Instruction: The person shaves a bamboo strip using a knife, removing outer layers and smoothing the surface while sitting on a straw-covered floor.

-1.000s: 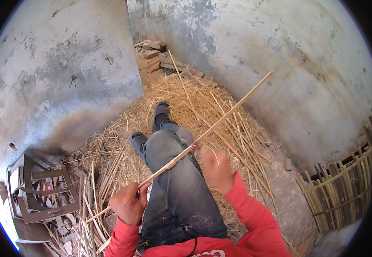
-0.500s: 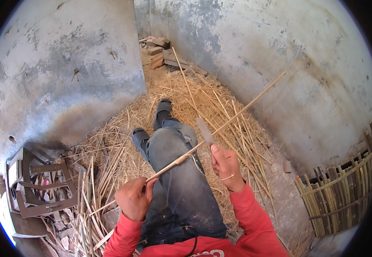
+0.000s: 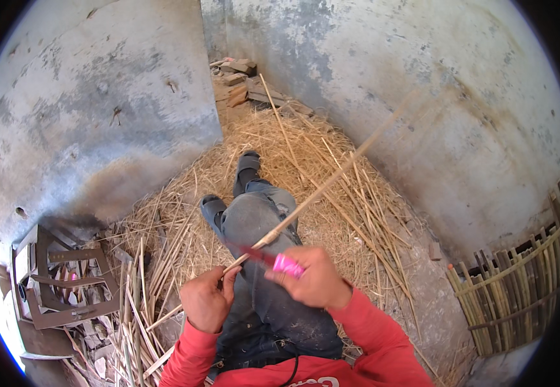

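Note:
A long, thin bamboo strip (image 3: 322,188) slants across my lap from lower left to upper right, its far end blurred by motion. Near its lower end my left hand (image 3: 206,299) pinches it between thumb and fingers. My right hand (image 3: 319,278) is wrapped round the pink handle of a knife (image 3: 289,265). The knife's blade is smeared and dark reddish; it points left and crosses the strip just beyond my left fingers. Whether the edge cuts into the strip cannot be made out. A thicker, pale knot shows on the strip beside the blade.
Shavings and loose strips (image 3: 305,145) cover the floor around my outstretched legs (image 3: 254,226). On the left stands a brown frame-like object (image 3: 70,316); a bundle of strips (image 3: 135,316) lies beside it. A slatted bamboo panel (image 3: 515,290) leans at right. Bricks (image 3: 235,79) lie in the far corner between worn walls.
My right hand has swung left and down, bringing the knife from upright beside the strip to across it near my left hand. The strip's far end has shifted slightly; my left hand keeps its hold.

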Demonstrator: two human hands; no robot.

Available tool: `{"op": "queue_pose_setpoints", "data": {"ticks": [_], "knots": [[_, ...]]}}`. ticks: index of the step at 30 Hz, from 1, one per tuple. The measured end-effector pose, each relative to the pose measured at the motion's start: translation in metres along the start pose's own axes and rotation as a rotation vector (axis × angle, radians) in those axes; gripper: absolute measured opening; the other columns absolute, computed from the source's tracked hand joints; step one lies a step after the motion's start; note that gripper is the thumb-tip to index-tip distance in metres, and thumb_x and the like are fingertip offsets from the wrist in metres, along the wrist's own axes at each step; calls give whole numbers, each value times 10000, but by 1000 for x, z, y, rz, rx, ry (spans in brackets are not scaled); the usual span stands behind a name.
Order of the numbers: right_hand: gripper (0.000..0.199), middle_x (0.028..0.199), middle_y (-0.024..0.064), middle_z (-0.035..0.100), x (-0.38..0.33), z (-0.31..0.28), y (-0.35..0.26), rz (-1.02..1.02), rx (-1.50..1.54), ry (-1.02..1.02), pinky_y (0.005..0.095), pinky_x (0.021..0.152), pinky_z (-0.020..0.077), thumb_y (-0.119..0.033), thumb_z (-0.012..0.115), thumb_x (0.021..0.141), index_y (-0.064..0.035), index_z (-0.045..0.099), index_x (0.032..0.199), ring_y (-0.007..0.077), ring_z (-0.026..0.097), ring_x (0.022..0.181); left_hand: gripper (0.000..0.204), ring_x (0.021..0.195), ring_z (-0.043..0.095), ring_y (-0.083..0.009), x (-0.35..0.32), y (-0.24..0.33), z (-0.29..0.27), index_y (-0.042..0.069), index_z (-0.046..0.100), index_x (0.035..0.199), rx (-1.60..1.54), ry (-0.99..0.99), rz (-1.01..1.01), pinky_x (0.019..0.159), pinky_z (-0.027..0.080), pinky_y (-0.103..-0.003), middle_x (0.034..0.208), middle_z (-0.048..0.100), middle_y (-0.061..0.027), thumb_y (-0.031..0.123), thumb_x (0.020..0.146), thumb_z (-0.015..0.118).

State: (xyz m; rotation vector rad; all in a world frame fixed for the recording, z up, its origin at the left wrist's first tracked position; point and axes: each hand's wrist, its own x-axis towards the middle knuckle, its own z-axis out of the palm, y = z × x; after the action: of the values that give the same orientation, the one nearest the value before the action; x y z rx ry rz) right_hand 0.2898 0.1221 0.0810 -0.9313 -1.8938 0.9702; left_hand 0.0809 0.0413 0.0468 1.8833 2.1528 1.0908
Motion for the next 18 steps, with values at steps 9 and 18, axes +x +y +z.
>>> {"op": "queue_pose_setpoints", "data": {"ticks": [9, 18], "knots": [[285, 687, -17, 605, 20, -96, 33, 109, -237, 560, 253, 585, 419, -285, 706, 1006, -13, 701, 919, 54, 522, 648, 137, 525, 606, -275, -4, -9, -19, 42, 768, 864, -49, 77, 2, 510, 439, -366, 650, 641, -131, 167, 853, 823], [567, 572, 92, 459, 55, -186, 104, 166, -477, 804, 384, 562, 361, -403, 495, 1098, 20, 590, 732, 172, 410, 581, 201, 542, 549, -275, -23, -47, -37, 66, 760, 923, 156, 157, 143, 508, 408, -397, 641, 571, -89, 85, 748, 858]]}}
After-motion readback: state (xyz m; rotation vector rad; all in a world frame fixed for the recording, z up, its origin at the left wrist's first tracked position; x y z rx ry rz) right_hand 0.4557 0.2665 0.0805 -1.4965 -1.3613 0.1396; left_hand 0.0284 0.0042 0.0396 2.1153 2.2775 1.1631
